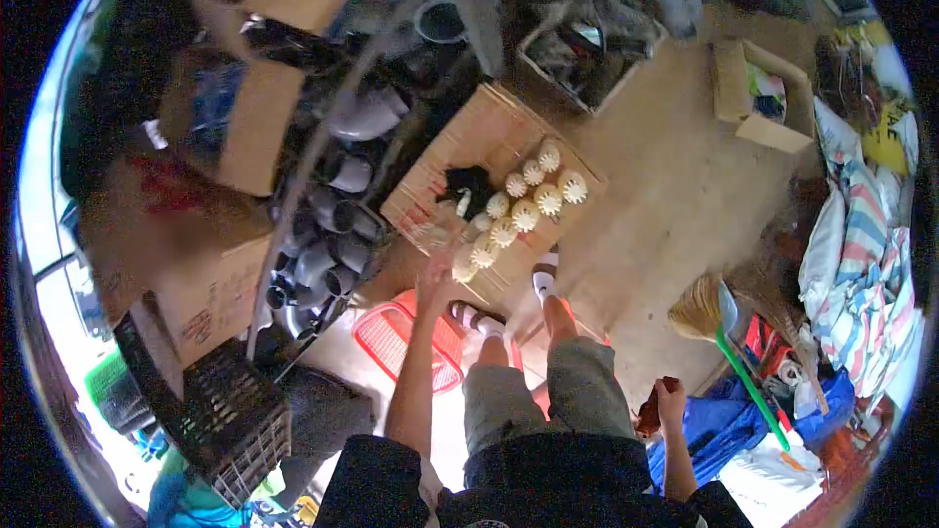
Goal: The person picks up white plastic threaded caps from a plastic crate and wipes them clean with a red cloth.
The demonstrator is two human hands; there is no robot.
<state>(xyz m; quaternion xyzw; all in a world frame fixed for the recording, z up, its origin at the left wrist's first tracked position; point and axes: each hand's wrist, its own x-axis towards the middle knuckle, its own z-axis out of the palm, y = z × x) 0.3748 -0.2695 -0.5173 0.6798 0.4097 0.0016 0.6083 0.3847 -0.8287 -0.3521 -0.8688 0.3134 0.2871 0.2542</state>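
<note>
A flattened cardboard box lies on the ground in front of my feet. On it stand two rows of cream, round pieces with notched, gear-like tops, and beside them a crumpled black thing. My left hand reaches to the near end of the rows, at the cardboard's near edge. Its fingers are smeared, so whether it grips a piece does not show. At my right side, my right hand is closed around a dark reddish-brown object, whose kind I cannot make out.
A red plastic basket-like seat is beside my left leg. Grey pipe fittings are piled at left, near cardboard boxes and a black crate. At right are a broom, striped sacks and an open carton.
</note>
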